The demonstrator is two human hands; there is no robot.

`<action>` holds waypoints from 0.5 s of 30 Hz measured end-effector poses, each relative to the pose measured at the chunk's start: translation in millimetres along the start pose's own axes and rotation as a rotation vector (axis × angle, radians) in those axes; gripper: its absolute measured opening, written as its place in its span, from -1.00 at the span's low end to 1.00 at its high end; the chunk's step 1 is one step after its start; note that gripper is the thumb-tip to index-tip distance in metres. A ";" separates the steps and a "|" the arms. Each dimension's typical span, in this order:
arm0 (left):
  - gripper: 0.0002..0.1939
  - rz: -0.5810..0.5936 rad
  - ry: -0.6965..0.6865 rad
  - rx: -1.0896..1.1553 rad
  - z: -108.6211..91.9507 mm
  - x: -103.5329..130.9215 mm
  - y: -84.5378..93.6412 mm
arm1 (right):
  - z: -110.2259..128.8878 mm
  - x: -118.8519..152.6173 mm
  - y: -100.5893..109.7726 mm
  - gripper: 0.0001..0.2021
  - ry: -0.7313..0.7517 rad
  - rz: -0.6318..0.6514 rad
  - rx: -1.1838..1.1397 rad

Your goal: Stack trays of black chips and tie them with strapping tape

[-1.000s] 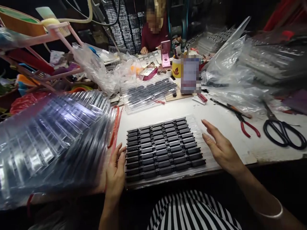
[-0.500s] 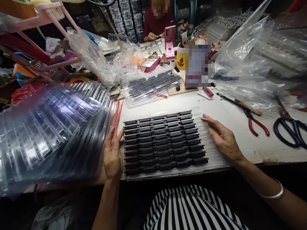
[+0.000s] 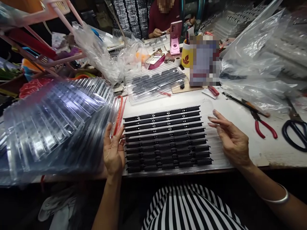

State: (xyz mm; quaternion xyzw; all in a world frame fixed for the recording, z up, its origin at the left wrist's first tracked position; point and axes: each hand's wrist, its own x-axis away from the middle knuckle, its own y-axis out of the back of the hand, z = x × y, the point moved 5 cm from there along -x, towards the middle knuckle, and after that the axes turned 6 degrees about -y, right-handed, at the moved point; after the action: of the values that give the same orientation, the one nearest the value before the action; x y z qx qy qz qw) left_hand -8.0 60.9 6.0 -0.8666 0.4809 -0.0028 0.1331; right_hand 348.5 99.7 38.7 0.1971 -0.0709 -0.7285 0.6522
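Observation:
Long rows of black, comb-edged plastic parts (image 3: 165, 135) lie in a clear plastic tray (image 3: 222, 153) at the table's front edge. My left hand (image 3: 114, 153) is at the tray's left edge, palm turned inward. Its fingers are apart, and some fingertips touch the edge or lie just beside it. On the other side, my right hand (image 3: 231, 140) hovers by the tray's right edge with its fingers stretched and spread. Nothing shows between its fingers. Whether it touches the clear rim, I cannot tell.
Clear ribbed trays (image 3: 48, 121) are fanned in a stack at left. A second tray with black strips (image 3: 155, 83) lies farther back. Red-handled pliers (image 3: 265, 127) and scissors (image 3: 296, 132) are at right, near plastic bags (image 3: 254, 57). Across the table sits another person (image 3: 163, 19).
My right hand has shifted right, its fingers spreading wider. The rows of black parts look more widely spaced at the far side. My left hand stays at the left edge. The view has shifted slightly.

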 end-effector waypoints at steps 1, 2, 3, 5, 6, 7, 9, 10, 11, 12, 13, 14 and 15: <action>-0.49 0.009 -0.003 0.021 -0.4 -0.1 -1.0 | 0.7 0.0 0.1 -0.79 0.006 -0.004 0.006; -0.49 0.013 -0.008 0.029 -1.0 0.0 -1.8 | 1.2 0.1 0.1 -0.80 0.011 -0.007 0.015; -0.50 0.011 -0.013 0.022 -1.6 0.1 -2.2 | 1.6 0.1 0.1 -0.81 0.014 -0.008 0.025; -0.52 -0.004 -0.013 -0.014 -2.3 0.6 -2.1 | 2.0 0.1 -0.1 -0.82 0.015 -0.006 0.041; -0.53 -0.017 -0.009 -0.038 -2.3 0.8 -1.5 | 2.2 0.2 -0.2 -0.82 0.015 -0.004 0.047; -0.54 -0.031 -0.005 -0.061 -2.2 1.1 -0.6 | 2.4 0.3 -0.2 -0.83 0.015 -0.003 0.051; -0.56 -0.045 0.000 -0.082 -1.6 1.2 0.8 | 3.1 0.4 0.0 -0.83 0.017 -0.004 0.062; -0.57 -0.039 0.003 -0.078 -1.1 1.2 0.9 | 3.6 0.5 0.0 -0.83 0.020 -0.006 0.067; -0.57 -0.029 0.005 -0.068 -0.7 1.0 0.7 | 4.3 0.5 0.1 -0.84 0.024 -0.008 0.068; -0.57 -0.019 0.005 -0.056 -0.5 0.9 0.3 | 5.1 0.5 0.2 -0.84 0.029 -0.010 0.066; -0.56 -0.011 0.005 -0.047 -0.5 0.7 -0.2 | 6.0 0.5 0.3 -0.84 0.035 -0.010 0.058; -0.56 -0.007 0.006 -0.040 -0.7 0.6 -0.7 | 7.0 0.6 0.3 -0.85 0.043 -0.009 0.047; -0.55 -0.007 0.007 -0.035 -1.0 0.5 -1.3 | 8.0 0.6 0.4 -0.85 0.052 -0.008 0.036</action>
State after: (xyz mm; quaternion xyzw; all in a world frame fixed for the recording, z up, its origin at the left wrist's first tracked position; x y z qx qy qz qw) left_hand -6.8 60.9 7.2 -0.8706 0.4782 0.0022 0.1161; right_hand 345.8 97.8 46.0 0.2281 -0.0661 -0.7244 0.6472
